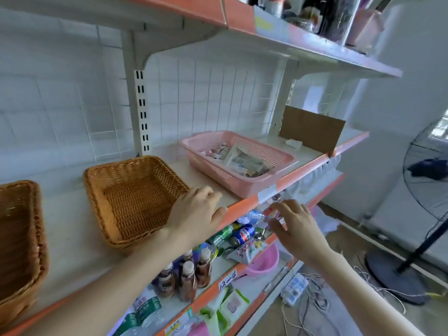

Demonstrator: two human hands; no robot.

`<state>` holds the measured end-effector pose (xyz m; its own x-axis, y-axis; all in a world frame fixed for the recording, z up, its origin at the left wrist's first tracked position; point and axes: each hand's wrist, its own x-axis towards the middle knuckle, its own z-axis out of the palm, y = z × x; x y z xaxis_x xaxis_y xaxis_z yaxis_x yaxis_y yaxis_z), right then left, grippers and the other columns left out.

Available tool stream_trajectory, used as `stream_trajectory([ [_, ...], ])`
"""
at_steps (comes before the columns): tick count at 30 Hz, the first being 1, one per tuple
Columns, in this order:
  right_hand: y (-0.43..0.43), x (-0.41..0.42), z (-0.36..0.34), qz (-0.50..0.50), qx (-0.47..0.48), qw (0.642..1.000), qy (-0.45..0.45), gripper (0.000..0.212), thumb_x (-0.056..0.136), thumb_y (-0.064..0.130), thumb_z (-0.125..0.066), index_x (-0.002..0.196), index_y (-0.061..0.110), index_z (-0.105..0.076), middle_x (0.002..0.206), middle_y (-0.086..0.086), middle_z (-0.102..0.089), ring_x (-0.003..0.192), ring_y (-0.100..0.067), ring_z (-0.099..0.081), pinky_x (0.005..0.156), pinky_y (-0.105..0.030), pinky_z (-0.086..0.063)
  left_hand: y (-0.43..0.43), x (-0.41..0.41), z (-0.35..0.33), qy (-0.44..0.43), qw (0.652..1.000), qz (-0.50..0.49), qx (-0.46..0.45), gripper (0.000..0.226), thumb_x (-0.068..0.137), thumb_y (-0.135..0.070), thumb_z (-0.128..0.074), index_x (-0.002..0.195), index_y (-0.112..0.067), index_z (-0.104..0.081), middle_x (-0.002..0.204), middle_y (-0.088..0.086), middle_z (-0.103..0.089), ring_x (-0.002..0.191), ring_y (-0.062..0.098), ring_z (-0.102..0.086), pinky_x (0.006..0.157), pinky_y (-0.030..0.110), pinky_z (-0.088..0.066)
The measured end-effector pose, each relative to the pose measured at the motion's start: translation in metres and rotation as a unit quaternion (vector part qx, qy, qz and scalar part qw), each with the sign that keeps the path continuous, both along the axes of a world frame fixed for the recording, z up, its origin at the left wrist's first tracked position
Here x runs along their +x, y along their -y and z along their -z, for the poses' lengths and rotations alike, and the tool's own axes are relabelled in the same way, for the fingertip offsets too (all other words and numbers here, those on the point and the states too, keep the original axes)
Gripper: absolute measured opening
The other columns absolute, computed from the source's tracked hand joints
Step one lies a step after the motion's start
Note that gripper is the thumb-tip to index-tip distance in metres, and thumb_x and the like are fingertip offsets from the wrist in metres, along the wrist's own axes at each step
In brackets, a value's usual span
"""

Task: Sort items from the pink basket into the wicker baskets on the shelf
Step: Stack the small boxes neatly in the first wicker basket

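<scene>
Head view: both hands at the shelf (72, 238) front edge

One wicker basket (14, 190) sits at the left end of the shelf, cut off by the frame. A second wicker basket (135, 202) stands just to its right, near the front edge, with nothing in it. The left hand (194, 209) rests on the shelf beside this basket's right front corner. Its fingers are loosely bent with nothing in them, and the thumb lies on the orange edge strip. Whether the hand touches the wicker cannot be told.

The pink basket (218, 175) stands further right, at an angle, one corner over the front edge. Packets (242, 161) and small sachets lie heaped in it.

The right hand (293, 221) hangs in front of the shelf edge, below the pink basket's near corner, fingers spread apart and gripping nothing that can be made out.

A cardboard sheet (312, 132) stands at the right end of the shelf.

On the shelf below are brown bottles (189, 275), cans (242, 235) and a pink bowl (264, 265). A fan (426, 170) stands on the floor at far right.
</scene>
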<state>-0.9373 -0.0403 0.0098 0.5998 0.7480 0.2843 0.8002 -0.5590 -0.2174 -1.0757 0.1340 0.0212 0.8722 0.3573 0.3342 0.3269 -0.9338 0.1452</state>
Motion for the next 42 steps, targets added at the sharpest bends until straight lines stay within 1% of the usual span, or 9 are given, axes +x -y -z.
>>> stream_trajectory([
  [5, 0.009, 0.04, -0.005, 0.034, -0.011, 0.999, -0.001, 0.039, 0.094, 0.034, -0.046, 0.131, 0.02, -0.048, 0.13, -0.003, -0.047, 0.12, -0.025, -0.041, 0.096, -0.033, -0.035, -0.006, 0.048, 0.0, 0.0, 1.0, 0.023, 0.012, 0.082, 0.074, -0.057, -0.002, 0.125, -0.017, -0.054, 0.122, 0.002, -0.055, 0.115, 0.023, -0.048, 0.092, 0.033, -0.04],
  [9, -0.003, 0.077, -0.013, 0.028, -0.018, 0.999, 0.011, 0.042, 0.095, 0.033, -0.046, 0.134, 0.019, -0.045, 0.136, -0.004, -0.044, 0.121, -0.025, -0.041, 0.099, -0.033, -0.034, -0.02, 0.084, -0.003, -0.008, 0.999, 0.031, 0.019, 0.046, 0.097, -0.045, -0.031, 0.132, -0.02, -0.047, 0.13, -0.002, -0.049, 0.121, 0.018, -0.043, 0.095, 0.031, -0.039],
  [12, -0.022, 0.108, -0.021, 0.008, -0.009, 1.0, 0.026, 0.043, 0.095, 0.035, -0.045, 0.134, 0.019, -0.045, 0.136, -0.004, -0.043, 0.122, -0.024, -0.042, 0.1, -0.034, -0.035, -0.039, 0.11, -0.009, 0.005, 1.0, 0.017, 0.026, 0.046, 0.096, -0.045, -0.031, 0.129, -0.018, -0.051, 0.127, 0.0, -0.051, 0.12, 0.021, -0.045, 0.093, 0.034, -0.042],
  [17, -0.068, 0.163, -0.039, -0.035, -0.025, 0.999, 0.033, 0.04, 0.097, 0.034, -0.04, 0.135, 0.021, -0.042, 0.137, -0.001, -0.039, 0.127, -0.021, -0.035, 0.105, -0.036, -0.035, -0.076, 0.15, -0.021, 0.017, 0.999, -0.013, 0.044, 0.053, 0.081, -0.046, -0.033, 0.095, -0.011, -0.07, 0.091, 0.006, -0.067, 0.085, 0.029, -0.065, 0.064, 0.04, -0.055],
  [21, -0.107, 0.198, -0.049, -0.076, -0.046, 0.995, 0.037, 0.04, 0.096, 0.033, -0.042, 0.134, 0.019, -0.043, 0.134, -0.003, -0.041, 0.123, -0.023, -0.038, 0.103, -0.036, -0.036, -0.103, 0.161, -0.025, 0.007, 0.996, -0.048, 0.075, 0.049, 0.081, -0.044, -0.037, 0.092, -0.012, -0.071, 0.085, 0.006, -0.068, 0.074, 0.029, -0.066, 0.057, 0.037, -0.055],
  [24, -0.132, 0.216, -0.048, -0.109, -0.056, 0.992, 0.032, 0.044, 0.093, 0.038, -0.04, 0.132, 0.017, -0.046, 0.131, -0.007, -0.044, 0.12, -0.028, -0.041, 0.103, -0.039, -0.035, -0.118, 0.162, -0.024, 0.003, 0.995, -0.074, 0.07, 0.05, 0.083, -0.045, -0.035, 0.096, -0.013, -0.071, 0.091, 0.006, -0.069, 0.08, 0.03, -0.066, 0.061, 0.038, -0.055],
  [29, -0.162, 0.233, -0.046, -0.172, -0.091, 0.98, 0.03, 0.044, 0.096, 0.036, -0.04, 0.136, 0.019, -0.041, 0.14, -0.005, -0.037, 0.122, -0.026, -0.037, 0.103, -0.039, -0.034, -0.119, 0.163, -0.019, -0.004, 0.99, -0.136, 0.024, 0.051, 0.095, -0.049, -0.034, 0.136, -0.021, -0.047, 0.135, -0.002, -0.047, 0.124, 0.019, -0.043, 0.094, 0.033, -0.043],
  [37, -0.224, 0.259, -0.051, -0.261, -0.149, 0.952, 0.058, 0.046, 0.096, 0.032, -0.04, 0.141, 0.023, -0.033, 0.143, -0.007, -0.033, 0.13, -0.03, -0.03, 0.106, -0.044, -0.032, -0.114, 0.184, -0.015, -0.009, 0.973, -0.227, -0.031, 0.046, 0.097, -0.042, -0.038, 0.137, -0.022, -0.042, 0.132, -0.003, -0.044, 0.122, 0.017, -0.041, 0.096, 0.032, -0.042],
  [42, -0.277, 0.284, -0.043, -0.284, -0.184, 0.939, 0.065, 0.04, 0.096, 0.029, -0.039, 0.133, 0.017, -0.042, 0.144, -0.008, -0.033, 0.129, -0.029, -0.033, 0.105, -0.043, -0.035, -0.107, 0.205, -0.01, -0.01, 0.959, -0.275, -0.061, 0.045, 0.098, -0.04, -0.036, 0.138, -0.021, -0.039, 0.138, -0.001, -0.041, 0.124, 0.017, -0.04, 0.097, 0.034, -0.043],
])
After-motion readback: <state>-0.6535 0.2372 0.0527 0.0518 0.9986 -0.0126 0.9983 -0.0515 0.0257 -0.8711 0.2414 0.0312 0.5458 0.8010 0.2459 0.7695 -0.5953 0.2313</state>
